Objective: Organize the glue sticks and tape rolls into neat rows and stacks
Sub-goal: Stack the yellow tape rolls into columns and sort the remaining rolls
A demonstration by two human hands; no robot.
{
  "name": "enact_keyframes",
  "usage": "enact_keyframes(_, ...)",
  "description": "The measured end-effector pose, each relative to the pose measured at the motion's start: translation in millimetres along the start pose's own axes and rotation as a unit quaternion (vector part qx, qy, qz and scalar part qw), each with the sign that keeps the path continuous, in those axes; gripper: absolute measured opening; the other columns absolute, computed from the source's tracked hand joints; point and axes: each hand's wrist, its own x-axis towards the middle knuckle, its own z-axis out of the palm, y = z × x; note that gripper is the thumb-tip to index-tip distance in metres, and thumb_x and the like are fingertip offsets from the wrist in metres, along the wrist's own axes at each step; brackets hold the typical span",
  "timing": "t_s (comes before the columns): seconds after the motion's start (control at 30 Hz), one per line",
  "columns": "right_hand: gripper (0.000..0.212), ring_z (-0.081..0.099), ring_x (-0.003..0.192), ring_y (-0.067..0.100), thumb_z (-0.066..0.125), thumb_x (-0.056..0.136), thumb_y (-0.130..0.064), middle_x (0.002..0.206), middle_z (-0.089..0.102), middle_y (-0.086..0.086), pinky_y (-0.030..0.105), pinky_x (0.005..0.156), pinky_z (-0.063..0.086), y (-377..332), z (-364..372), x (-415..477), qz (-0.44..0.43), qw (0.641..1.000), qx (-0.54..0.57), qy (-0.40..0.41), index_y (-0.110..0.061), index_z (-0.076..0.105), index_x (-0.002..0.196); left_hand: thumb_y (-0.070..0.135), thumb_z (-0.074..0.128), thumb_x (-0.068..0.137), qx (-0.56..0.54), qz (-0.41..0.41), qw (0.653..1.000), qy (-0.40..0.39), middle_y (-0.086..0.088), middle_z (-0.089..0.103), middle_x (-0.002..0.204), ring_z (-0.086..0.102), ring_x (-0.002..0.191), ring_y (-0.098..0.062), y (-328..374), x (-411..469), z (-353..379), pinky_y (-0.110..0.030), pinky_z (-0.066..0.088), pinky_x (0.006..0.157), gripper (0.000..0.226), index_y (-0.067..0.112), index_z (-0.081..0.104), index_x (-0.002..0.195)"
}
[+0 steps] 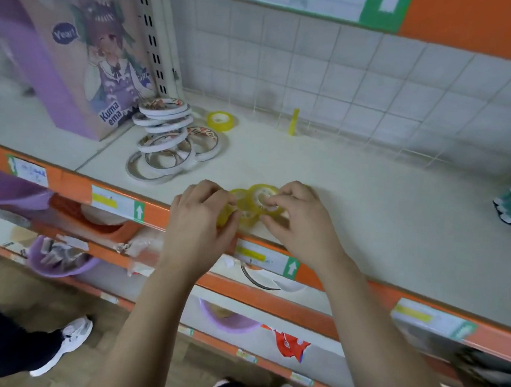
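In the head view, both hands are working at the front edge of the shelf (368,201), gathering a cluster of yellow rolls (245,204) that is lying between them. The left hand (201,216) is curling its fingers round the cluster's left side, and the right hand (295,217) is pinching the top roll on the right with bent fingertips. The step in hand seems to be pulling these loose rolls together; next they are probably needing to be squared up and set one on another, or side by side, without any slipping over the shelf lip just beside them. At least four yellow rolls are showing in the cluster, with others possibly hidden under the fingers. One lone roll (221,120) of the same yellow is sitting well apart at the back, and one glue stick (294,122) is standing upright near the wire grid (376,90). The white rolls (164,135) are leaning in a crooked stack with more spilling flat around it; about eight, though the overlap is preventing a sure count. One purple box (76,60) is standing to their left.
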Motion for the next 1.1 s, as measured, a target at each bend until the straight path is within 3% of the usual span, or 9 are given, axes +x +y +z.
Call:
enact_keyframes(0.2,0.024,0.057,0.097,0.030,0.075,0.077,-0.030,0.101,0.056,0.004,0.030,0.088,0.042,-0.9,-1.0,-3.0,0.020,0.999,0.002,0.044,-0.013,0.070,0.095,0.043,0.057,0.083,-0.024,0.044,0.997,-0.051,0.000,0.058,0.095,0.056,0.085,-0.027,-5.5,12.6,2.3,-0.042,0.048,0.074,0.030,0.020,0.071,0.096)
enact_keyframes(0.4,0.025,0.058,0.099,0.028,0.070,0.079,-0.033,0.109,0.055,0.003,0.031,0.091,0.044,3.8,-16.7,-19.7,0.091,0.989,0.004,0.116,-0.014,0.070,0.094,0.059,0.058,0.072,-0.038,0.065,0.993,-0.087,0.001,0.057,0.094,0.055,0.081,-0.027,-7.6,25.6,9.1,-0.037,0.049,0.078,0.046,0.019,0.075,0.089)
enact_keyframes(0.53,0.025,0.060,0.095,0.023,0.070,0.077,-0.034,0.114,0.055,0.004,0.034,0.085,0.048,9.0,-26.2,-32.4,0.126,0.982,0.006,0.141,-0.014,0.070,0.092,0.045,0.069,0.069,-0.043,0.077,0.991,-0.102,-0.002,0.056,0.092,0.058,0.078,-0.029,-10.3,30.5,13.4,-0.041,0.051,0.080,0.035,0.013,0.074,0.081)
enact_keyframes(0.7,0.020,0.061,0.098,0.017,0.077,0.079,-0.028,0.116,0.056,0.002,0.041,0.081,0.052,17.1,-35.9,-45.5,0.145,0.976,0.014,0.162,-0.014,0.070,0.092,0.040,0.065,0.073,-0.078,0.093,0.989,-0.082,-0.002,0.056,0.094,0.057,0.085,-0.028,-0.6,32.6,15.4,-0.026,0.041,0.084,0.032,0.010,0.073,0.083)
enact_keyframes(0.8,0.024,0.061,0.101,0.016,0.072,0.077,-0.034,0.114,0.056,0.001,0.037,0.082,0.052,20.2,-45.2,-51.6,0.146,0.972,0.008,0.185,-0.015,0.071,0.091,0.046,0.056,0.077,-0.104,0.110,0.986,-0.074,-0.002,0.055,0.095,0.057,0.086,-0.027,14.2,36.5,18.3,-0.023,0.039,0.084,0.040,0.010,0.071,0.085)
enact_keyframes(0.97,0.024,0.061,0.101,0.016,0.071,0.077,-0.034,0.114,0.057,0.001,0.033,0.081,0.051,34.2,-70.8,-67.4,0.156,0.960,-0.009,0.230,-0.014,0.072,0.091,0.042,0.061,0.080,-0.142,0.150,0.977,-0.056,-0.002,0.055,0.093,0.059,0.083,-0.025,52.7,48.9,29.6,-0.030,0.046,0.079,0.033,0.010,0.071,0.085)
enact_keyframes(1.1,0.024,0.061,0.101,0.015,0.071,0.078,-0.032,0.115,0.058,0.002,0.028,0.081,0.050,55.9,-99.8,-87.3,0.162,0.948,-0.033,0.273,-0.014,0.072,0.094,0.040,0.062,0.080,-0.163,0.191,0.967,-0.045,-0.002,0.056,0.093,0.060,0.083,-0.024,94.2,55.6,45.0,-0.027,0.047,0.077,0.033,0.009,0.070,0.086)
